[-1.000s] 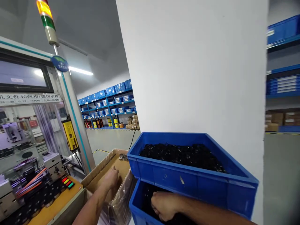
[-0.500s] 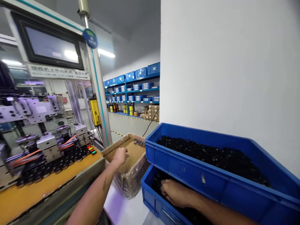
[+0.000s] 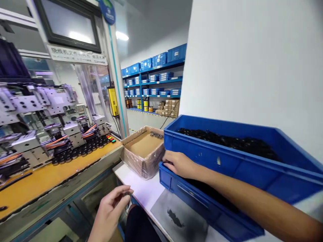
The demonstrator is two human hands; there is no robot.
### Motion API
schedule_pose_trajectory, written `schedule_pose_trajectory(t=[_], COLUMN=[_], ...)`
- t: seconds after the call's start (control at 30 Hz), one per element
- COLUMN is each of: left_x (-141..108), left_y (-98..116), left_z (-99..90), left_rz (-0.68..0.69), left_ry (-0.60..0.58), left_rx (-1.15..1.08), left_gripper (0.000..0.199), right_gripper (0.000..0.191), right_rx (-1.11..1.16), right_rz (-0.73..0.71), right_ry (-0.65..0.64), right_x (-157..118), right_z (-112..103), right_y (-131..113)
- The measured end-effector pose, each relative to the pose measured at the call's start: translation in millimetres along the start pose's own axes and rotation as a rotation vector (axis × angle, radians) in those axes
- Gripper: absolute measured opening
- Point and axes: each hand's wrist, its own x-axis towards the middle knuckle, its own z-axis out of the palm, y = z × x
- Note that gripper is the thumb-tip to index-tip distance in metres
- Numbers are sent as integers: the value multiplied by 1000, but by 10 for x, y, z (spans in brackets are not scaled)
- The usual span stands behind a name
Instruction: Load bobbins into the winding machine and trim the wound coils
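My left hand point(image 3: 113, 206) is low in the view, in front of the white table's edge. Its thumb and fingers are pinched round something small that I cannot make out. My right hand point(image 3: 180, 163) rests at the left end of the lower blue bin point(image 3: 186, 196), fingers curled at the rim; what they hold, if anything, is hidden. On top of that bin sits the upper blue bin point(image 3: 227, 153), with a heap of small black parts point(image 3: 234, 143). A plastic-wrapped cardboard box point(image 3: 141, 164) stands left of the bins, with small metallic parts point(image 3: 156, 135) in its far corner.
On the left, a machine point(image 3: 73, 132) stands over an orange work surface point(image 3: 83, 163) with rows of black round parts. A grey sheet point(image 3: 176, 215) lies on the white table point(image 3: 133, 181). Blue shelving point(image 3: 151, 77) stands far back, and a white wall point(image 3: 252, 67) rises behind the bins.
My left hand has moved from over the cardboard box down towards me. My right hand has risen from inside the lower bin to its left rim. The view has shifted.
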Motion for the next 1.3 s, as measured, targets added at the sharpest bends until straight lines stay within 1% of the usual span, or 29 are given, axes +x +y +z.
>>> schedule_pose_trajectory(t=[0.1,0.17,0.23,0.33,0.37,0.4,0.57,0.63,0.73,0.8,0.93,1.03,1.1,1.13,1.23,1.3], left_x=[-20,-41,-86,-160,-173,-176,-58,10,80,94,40,-41,-101,-129,-193,-209], left_y=[-67,-92,-76,9,38,60,67,67,82,73,4,-9,24,48,113,135], left_z=[16,71,143,247,273,292,356,406,487,514,469,413,400,402,423,430], left_rz=[-46,-54,-42,-60,-71,-87,-238,-249,-167,-124,-85,60,176,213,207,207], left_ry=[59,103,176,279,299,293,183,154,132,150,193,178,153,143,185,198], left_rx=[-151,-240,-314,-424,-456,-485,-604,-666,-718,-717,-675,-512,-362,-303,-226,-202], left_gripper=[38,36,37,41,43,43,42,37,33,34,34,28,24,24,25,26], right_gripper=[8,9,10,11,11,11,10,9,9,9,9,9,7,6,4,3], right_rx=[85,128,183,310,349,379,480,508,508,496,506,521,523,522,509,494], right_rz=[-166,-264,-369,-517,-546,-559,-502,-485,-462,-440,-420,-443,-460,-470,-496,-500], right_ry=[145,214,285,452,501,531,525,528,510,484,448,444,462,473,492,482], right_x=[119,100,19,-110,-136,-150,-144,-149,-174,-192,-213,-219,-224,-228,-243,-255], right_z=[57,182,328,479,501,511,496,493,485,472,443,438,440,441,441,434], right_y=[-330,-541,-711,-852,-870,-878,-838,-818,-800,-793,-794,-814,-834,-844,-869,-880])
